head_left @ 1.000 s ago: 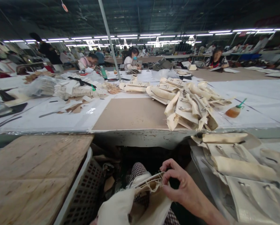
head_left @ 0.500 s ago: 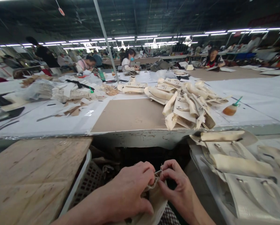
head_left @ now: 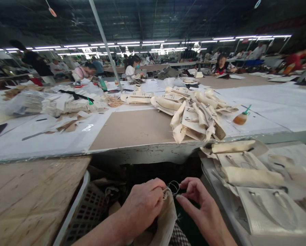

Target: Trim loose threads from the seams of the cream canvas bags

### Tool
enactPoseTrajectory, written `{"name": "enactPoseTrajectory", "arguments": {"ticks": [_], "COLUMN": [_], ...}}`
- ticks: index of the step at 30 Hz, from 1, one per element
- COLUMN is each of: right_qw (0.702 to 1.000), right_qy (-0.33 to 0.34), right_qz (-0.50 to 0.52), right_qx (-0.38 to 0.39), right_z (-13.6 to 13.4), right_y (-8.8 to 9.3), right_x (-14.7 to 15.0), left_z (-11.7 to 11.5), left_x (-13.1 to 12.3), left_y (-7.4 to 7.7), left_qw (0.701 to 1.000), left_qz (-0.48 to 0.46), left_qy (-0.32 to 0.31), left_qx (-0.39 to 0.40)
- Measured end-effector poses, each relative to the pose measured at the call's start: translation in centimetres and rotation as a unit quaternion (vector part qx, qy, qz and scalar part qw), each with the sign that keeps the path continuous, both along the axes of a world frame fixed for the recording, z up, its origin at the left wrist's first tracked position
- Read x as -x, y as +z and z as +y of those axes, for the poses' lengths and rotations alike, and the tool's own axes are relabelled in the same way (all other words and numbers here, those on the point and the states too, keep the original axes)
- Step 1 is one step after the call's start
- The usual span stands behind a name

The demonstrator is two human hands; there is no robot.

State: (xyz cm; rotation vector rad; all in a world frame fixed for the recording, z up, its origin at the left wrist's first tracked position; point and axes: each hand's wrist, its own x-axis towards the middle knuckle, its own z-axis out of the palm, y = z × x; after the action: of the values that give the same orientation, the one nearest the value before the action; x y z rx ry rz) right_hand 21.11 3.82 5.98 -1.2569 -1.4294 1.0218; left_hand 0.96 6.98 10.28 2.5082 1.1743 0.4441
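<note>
My left hand (head_left: pixel 146 205) is closed on the top edge of a cream fabric bag piece (head_left: pixel 165 222), which hangs over my lap. Loose fibres fringe that edge. Just to its right, a thin pale thread (head_left: pixel 174 186) stands up in a small loop between my two hands. My right hand (head_left: pixel 201 208) is at the loop's right side, fingers bent and thumb close to the fingertips, with the thread running to them. Whether a needle is there is too small to tell.
Cream bag pieces with handles lie piled on the table (head_left: pixel 132 128) and on a stand at right (head_left: pixel 265 205). A glue bottle (head_left: pixel 240 118) stands beyond. At left are a wooden board (head_left: pixel 35 198) and a plastic basket (head_left: pixel 88 205). Several people work farther back.
My right hand has drawn slightly right, away from the fabric edge, and the thread now forms an open loop. My left hand keeps its grip on the fabric. The view has turned slightly right.
</note>
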Motion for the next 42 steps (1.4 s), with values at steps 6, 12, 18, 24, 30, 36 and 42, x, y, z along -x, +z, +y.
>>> {"name": "enactPoseTrajectory", "arguments": {"ticks": [6, 12, 18, 24, 30, 36, 42], "right_qw": [0.976, 0.945, 0.922, 0.906, 0.913, 0.910, 0.941], "right_qy": [0.035, -0.010, -0.025, -0.050, -0.021, 0.026, 0.008], "right_qz": [-0.187, -0.302, -0.356, -0.381, -0.374, -0.374, -0.272], "right_qx": [-0.107, -0.126, -0.148, -0.177, -0.163, -0.178, -0.200], "right_z": [-1.0, -0.7, -0.6, -0.5, -0.4, -0.5, -0.6], "right_y": [1.3, 0.6, 0.1, 0.0, -0.2, -0.1, -0.6], "right_x": [0.2, 2.2, 3.1, 3.5, 2.7, 1.6, 2.2], "left_z": [-0.3, -0.9, -1.1, -1.1, -1.2, -1.7, -1.7], "left_x": [-0.1, -0.2, 0.3, 0.4, 0.6, 0.4, 0.5], "left_y": [0.1, -0.4, -0.7, -0.6, -0.1, 0.0, -0.6], "left_qw": [0.997, 0.994, 0.993, 0.994, 0.991, 0.990, 0.989], "left_qz": [-0.074, -0.099, -0.101, -0.097, -0.127, -0.130, -0.127], "left_qy": [0.017, 0.036, 0.054, 0.055, 0.019, 0.027, 0.058], "left_qx": [0.034, 0.030, 0.014, 0.019, 0.042, 0.053, 0.059]}}
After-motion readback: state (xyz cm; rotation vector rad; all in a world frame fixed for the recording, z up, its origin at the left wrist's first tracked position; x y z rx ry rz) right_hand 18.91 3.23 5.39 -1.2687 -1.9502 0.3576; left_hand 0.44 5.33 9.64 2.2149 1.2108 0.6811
